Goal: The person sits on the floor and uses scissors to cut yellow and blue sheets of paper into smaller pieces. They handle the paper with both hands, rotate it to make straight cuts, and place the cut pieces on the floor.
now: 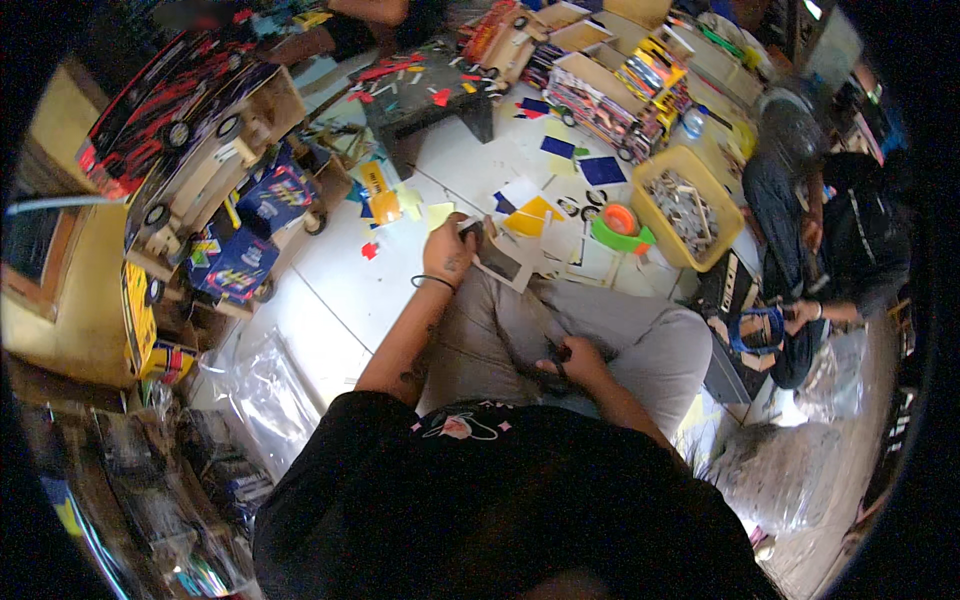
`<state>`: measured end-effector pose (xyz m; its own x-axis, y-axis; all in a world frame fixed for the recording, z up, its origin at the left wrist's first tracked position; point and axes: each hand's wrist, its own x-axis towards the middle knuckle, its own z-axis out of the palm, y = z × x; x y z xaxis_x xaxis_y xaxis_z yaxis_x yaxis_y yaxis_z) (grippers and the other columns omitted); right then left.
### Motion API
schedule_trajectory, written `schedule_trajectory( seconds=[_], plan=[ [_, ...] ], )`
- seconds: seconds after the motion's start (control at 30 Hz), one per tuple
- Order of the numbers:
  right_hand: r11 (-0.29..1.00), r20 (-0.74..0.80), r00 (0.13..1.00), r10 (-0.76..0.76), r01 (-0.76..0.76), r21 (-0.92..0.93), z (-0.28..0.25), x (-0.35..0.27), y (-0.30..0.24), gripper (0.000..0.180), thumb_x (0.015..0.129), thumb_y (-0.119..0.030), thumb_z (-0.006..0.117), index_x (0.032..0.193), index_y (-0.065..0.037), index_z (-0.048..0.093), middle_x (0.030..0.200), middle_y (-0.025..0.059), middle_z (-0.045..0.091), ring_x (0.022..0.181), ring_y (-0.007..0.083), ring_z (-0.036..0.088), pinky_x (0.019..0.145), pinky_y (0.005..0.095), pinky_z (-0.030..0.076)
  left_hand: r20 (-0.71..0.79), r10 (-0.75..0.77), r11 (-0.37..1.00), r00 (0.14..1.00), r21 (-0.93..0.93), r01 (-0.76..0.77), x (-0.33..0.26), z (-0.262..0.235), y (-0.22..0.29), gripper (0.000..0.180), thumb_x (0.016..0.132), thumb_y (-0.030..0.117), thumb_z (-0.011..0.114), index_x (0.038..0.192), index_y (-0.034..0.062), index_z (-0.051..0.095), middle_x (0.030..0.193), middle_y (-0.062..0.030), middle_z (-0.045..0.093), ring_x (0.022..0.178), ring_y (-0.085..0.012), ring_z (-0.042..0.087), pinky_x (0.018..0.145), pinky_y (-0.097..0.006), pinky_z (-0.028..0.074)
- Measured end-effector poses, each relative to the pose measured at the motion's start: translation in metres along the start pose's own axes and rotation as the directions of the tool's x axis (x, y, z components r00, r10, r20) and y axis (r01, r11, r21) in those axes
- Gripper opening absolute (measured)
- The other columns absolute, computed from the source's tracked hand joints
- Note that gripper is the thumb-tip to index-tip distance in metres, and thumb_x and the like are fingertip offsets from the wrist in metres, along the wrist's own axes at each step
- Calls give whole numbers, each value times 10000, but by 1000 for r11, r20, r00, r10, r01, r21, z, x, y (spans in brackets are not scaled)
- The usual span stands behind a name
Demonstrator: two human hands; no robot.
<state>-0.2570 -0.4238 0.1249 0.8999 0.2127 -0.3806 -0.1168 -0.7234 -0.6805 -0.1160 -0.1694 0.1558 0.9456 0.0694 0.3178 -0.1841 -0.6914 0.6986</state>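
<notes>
My left hand (452,252) is closed on the edge of a pale flat panel (512,274) with a dark grey rectangle in it, held above my lap. A small dark piece (470,231) shows at its fingertips. My right hand (584,364) rests over my crossed legs, its fingers closed round a slim tool with a dark handle (552,356). The tool's thin end points up toward the panel; its exact kind is unclear. Beyond the panel lie a yellow-orange sheet (530,217) and several black rings (580,206) on the white tiles.
Orange and green tape rolls (621,232) lie beside a yellow tub (728,220) of small grey pieces. Wooden toy trucks (200,195) stand at left. A low black table (420,95) bears scraps. At right, another person's hand (800,316) holds a blue frame (757,330).
</notes>
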Motion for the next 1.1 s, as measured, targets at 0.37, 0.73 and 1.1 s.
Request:
schedule_trajectory(
  seconds=[0.37,0.73,1.1],
  plan=[
    [999,-41,998,-42,42,5,9,6,13,546,560,-451,737,738,19,523,680,124,543,641,208,512,603,337,413,489,-311,894,815,-139,425,-2,-60,-33,328,656,232,662,833,-34,586,647,-113,600,519,-165,566,505,-265,452],
    [990,-98,988,-120,127,67,11,6,11,534,554,-446,743,692,13,507,603,102,498,580,186,476,547,335,394,409,-331,187,851,-855,484,-53,-105,-21,104,726,61,544,827,71,517,816,2,557,778,-100,517,703,-260,425],
    [997,-91,994,-61,56,-54,14,6,23,539,569,-446,739,732,25,531,628,118,535,589,220,504,561,347,406,234,-58,988,970,-123,89,-23,-97,-3,348,646,92,654,954,23,507,744,-149,573,673,-242,564,626,-315,440]
  ],
)
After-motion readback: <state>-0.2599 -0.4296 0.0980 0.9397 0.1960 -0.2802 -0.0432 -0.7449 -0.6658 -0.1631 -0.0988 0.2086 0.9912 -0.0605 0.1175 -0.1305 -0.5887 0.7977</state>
